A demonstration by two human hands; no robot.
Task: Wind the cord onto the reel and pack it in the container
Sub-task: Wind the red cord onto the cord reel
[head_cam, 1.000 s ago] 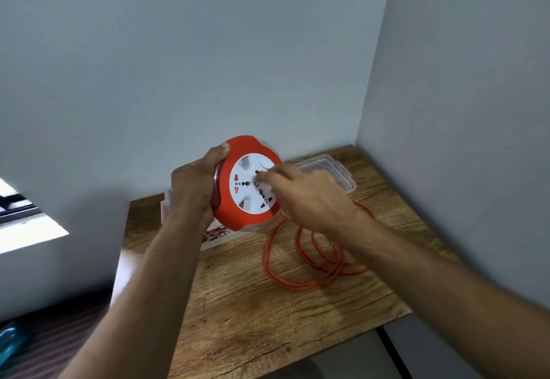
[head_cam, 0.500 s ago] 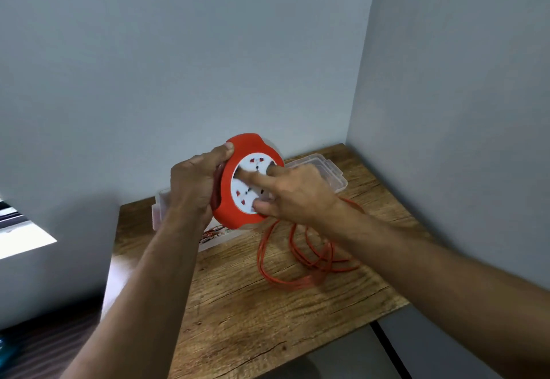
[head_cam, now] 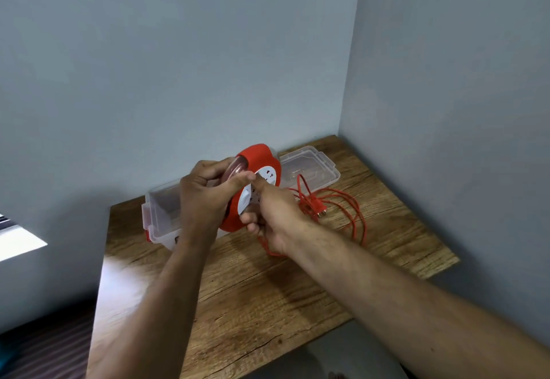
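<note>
I hold a round orange reel [head_cam: 256, 159] with a white socket face above the wooden table [head_cam: 256, 289]. My left hand [head_cam: 205, 197] grips its rim from the left, thumb over the front edge. My right hand [head_cam: 272, 215] is at the white face with a finger on it and the other fingers curled under the lower edge. The orange cord [head_cam: 351, 209] lies in loose loops on the table to the right, its plug [head_cam: 320, 210] on top of them. A strand hangs from the reel under my right hand. The clear container [head_cam: 162, 212] stands behind my left hand.
The container's clear lid [head_cam: 312, 164] lies at the back right, near the corner of two grey walls. The table's front and left edges drop to the floor. Bare wood shows in front of my arms.
The reel has tilted, so its rim and wound cord show at the upper left. My right hand has slid lower on the white face. The view has shifted, and more of the container shows.
</note>
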